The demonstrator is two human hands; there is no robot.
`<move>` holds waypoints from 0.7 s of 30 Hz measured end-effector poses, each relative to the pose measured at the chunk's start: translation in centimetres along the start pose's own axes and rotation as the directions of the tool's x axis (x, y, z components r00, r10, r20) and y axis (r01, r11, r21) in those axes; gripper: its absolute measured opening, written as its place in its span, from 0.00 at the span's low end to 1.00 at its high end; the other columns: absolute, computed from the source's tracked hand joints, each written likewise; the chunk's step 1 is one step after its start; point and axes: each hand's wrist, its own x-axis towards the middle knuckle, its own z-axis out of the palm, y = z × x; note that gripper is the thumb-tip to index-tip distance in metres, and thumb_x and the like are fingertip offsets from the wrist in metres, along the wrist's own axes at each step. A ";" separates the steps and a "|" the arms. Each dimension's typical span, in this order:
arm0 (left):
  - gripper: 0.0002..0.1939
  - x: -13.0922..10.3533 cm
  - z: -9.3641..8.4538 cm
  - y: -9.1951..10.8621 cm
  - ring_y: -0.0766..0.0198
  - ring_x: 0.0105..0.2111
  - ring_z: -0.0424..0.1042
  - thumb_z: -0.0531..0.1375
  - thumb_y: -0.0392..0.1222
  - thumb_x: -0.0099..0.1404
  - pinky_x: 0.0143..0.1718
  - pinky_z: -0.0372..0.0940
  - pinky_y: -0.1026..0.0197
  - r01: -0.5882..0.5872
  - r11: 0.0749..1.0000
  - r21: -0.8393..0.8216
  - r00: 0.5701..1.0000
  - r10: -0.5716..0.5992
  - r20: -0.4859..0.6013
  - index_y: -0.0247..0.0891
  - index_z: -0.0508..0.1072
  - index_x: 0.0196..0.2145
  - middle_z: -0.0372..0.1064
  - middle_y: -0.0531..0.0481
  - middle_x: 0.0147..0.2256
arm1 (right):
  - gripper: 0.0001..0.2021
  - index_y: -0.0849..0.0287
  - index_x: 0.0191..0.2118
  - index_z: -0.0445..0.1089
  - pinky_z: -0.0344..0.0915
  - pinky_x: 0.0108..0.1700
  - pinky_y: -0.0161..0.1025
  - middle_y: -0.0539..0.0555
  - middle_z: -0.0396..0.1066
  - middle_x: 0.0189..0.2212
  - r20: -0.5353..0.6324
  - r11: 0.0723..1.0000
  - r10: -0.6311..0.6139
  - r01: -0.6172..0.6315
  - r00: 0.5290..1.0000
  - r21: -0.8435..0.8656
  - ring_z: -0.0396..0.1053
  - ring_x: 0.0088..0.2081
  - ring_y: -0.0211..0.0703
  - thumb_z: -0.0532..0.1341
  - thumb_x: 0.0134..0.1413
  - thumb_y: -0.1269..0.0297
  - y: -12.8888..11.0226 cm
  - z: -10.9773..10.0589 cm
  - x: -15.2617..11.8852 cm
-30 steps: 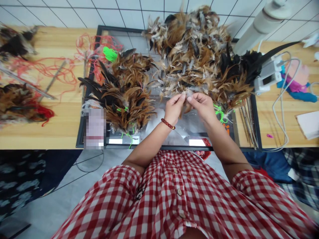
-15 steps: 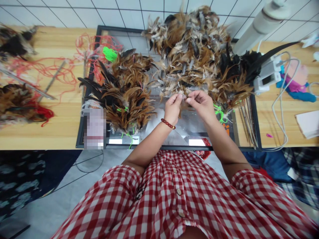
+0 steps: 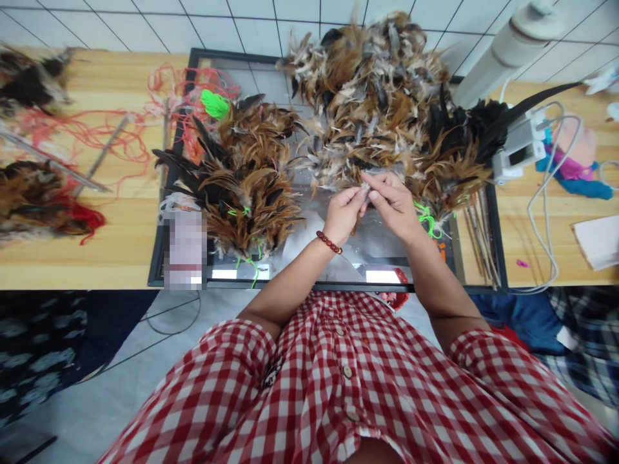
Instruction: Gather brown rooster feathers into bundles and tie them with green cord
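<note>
In front of the large heap of loose brown, grey and white feathers, my two hands meet over the glass. My left hand, with a bead bracelet at its wrist, is closed in a pinch. Its fingertips touch those of my right hand, which is pinched too. They grip a small feather between them, mostly hidden by the fingers; a brown tip shows below. To the left lie brown and black feather bundles tied with green string. Beside my right forearm is another bundle with green string.
A black-framed glass panel lies on the wooden table. Thin sticks, a white device with a cable and a pale cylinder are at the right. Red string and a green skein are at the left.
My hands have come closer together, and their fingertips now touch. The left hand has moved slightly right and down. The feather bundles have stayed in place.
</note>
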 end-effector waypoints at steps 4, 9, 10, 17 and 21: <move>0.27 -0.1 -0.1 0.1 0.72 0.22 0.57 0.71 0.57 0.66 0.30 0.56 0.63 -0.021 1.000 -0.011 0.999 0.022 0.047 0.38 0.68 0.20 0.59 0.58 0.18 | 0.25 0.40 0.57 0.82 0.75 0.59 0.55 0.54 0.77 0.47 -0.027 0.995 -0.012 0.015 1.000 0.101 0.75 0.51 0.50 0.65 0.62 0.34 -0.1 -0.1 0.0; 0.29 -0.5 -0.2 0.3 0.72 0.22 0.57 0.71 0.63 0.63 0.29 0.58 0.63 -0.016 1.000 -0.007 0.993 0.017 0.121 0.39 0.68 0.21 0.59 0.58 0.19 | 0.23 0.46 0.40 0.85 0.76 0.56 0.52 0.55 0.77 0.44 -0.119 0.976 0.082 -0.055 0.990 0.211 0.76 0.50 0.50 0.72 0.52 0.33 -0.2 0.3 0.2; 0.29 -0.5 -0.3 0.2 0.71 0.23 0.58 0.71 0.65 0.62 0.30 0.58 0.63 -0.026 1.000 0.000 0.989 0.026 0.143 0.39 0.69 0.22 0.60 0.57 0.19 | 0.24 0.48 0.34 0.84 0.76 0.55 0.52 0.54 0.77 0.42 -0.136 0.972 0.105 -0.072 0.985 0.224 0.76 0.48 0.50 0.73 0.49 0.32 -0.2 0.4 0.3; 0.29 -0.2 -1.2 -0.5 0.71 0.23 0.58 0.72 0.69 0.57 0.28 0.56 0.63 -0.074 0.991 0.112 0.972 0.047 0.229 0.39 0.77 0.25 0.61 0.57 0.20 | 0.24 0.51 0.26 0.80 0.75 0.45 0.47 0.53 0.75 0.34 -0.180 0.977 0.102 -0.065 0.978 0.203 0.73 0.38 0.45 0.75 0.48 0.34 0.3 0.2 0.5; 0.22 -0.6 -1.9 0.1 0.74 0.22 0.56 0.72 0.60 0.62 0.27 0.55 0.66 -0.041 0.994 0.105 0.999 0.041 -0.003 0.38 0.78 0.25 0.60 0.58 0.19 | 0.20 0.52 0.33 0.80 0.73 0.51 0.49 0.54 0.76 0.36 -0.258 0.994 -0.063 0.037 0.964 -0.102 0.75 0.42 0.46 0.67 0.63 0.40 1.3 -0.5 0.6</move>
